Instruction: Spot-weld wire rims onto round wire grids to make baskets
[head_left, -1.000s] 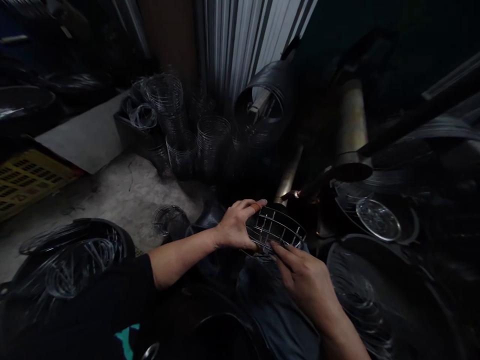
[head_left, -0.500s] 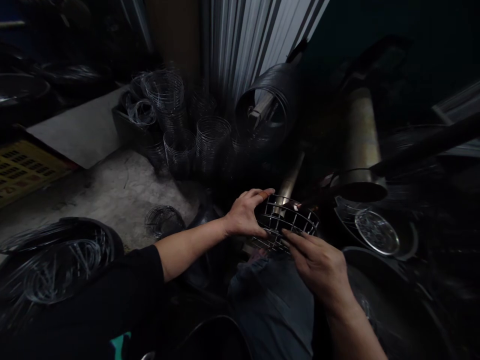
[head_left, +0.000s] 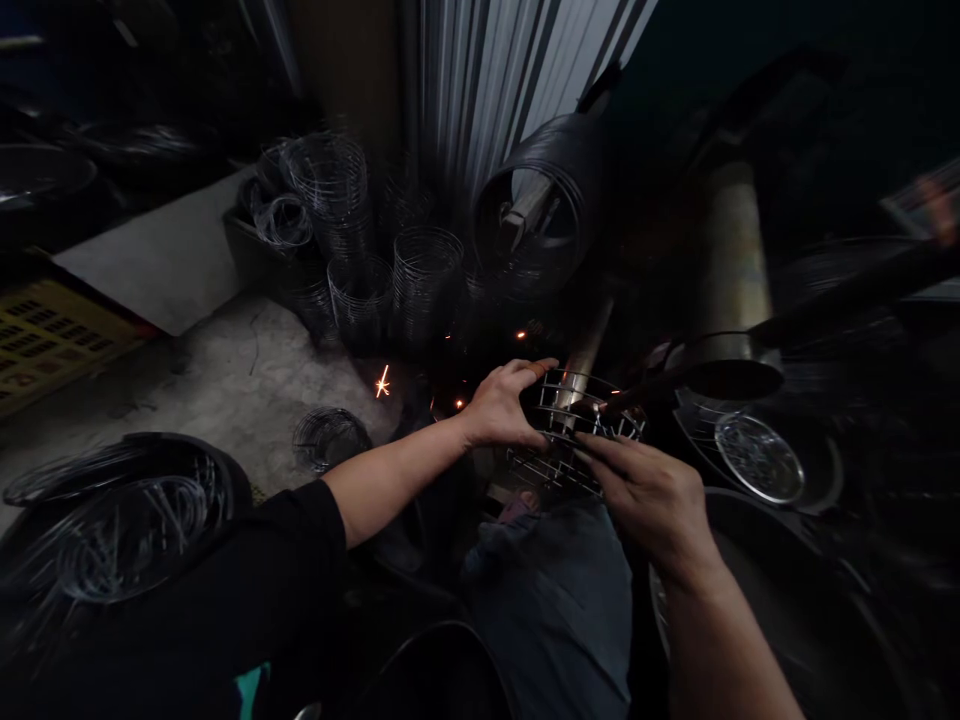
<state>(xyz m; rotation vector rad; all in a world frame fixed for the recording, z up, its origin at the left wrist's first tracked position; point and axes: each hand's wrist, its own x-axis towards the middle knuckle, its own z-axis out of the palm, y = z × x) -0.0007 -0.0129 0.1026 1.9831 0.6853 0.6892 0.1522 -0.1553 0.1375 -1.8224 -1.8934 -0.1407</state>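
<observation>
A round wire basket point(head_left: 559, 412) sits between my two hands, around the end of a metal post point(head_left: 581, 365). My left hand point(head_left: 504, 405) grips its left side, thumb near the lower front and fingers over the far rim. On the near right side, my right hand point(head_left: 649, 490) pinches the wire with fingertips pressed together. A dark rod-like arm point(head_left: 645, 388) reaches in from the right, its copper-coloured tip at the basket's wires. Orange sparks point(head_left: 383, 381) fly to the left of the basket. Shadow hides the contact spot between tip and post.
Stacks of wire rings point(head_left: 427, 265) stand at the back beside a large wire coil point(head_left: 562, 190). A thick cylinder point(head_left: 731, 270) hangs at the right, above a basin with a shiny ring point(head_left: 759, 458). A tub of wire point(head_left: 135, 530) and a yellow crate point(head_left: 60, 330) are left.
Sparks have appeared around the basket and over the floor to its left. Both hands and the basket have shifted slightly up and right in view.
</observation>
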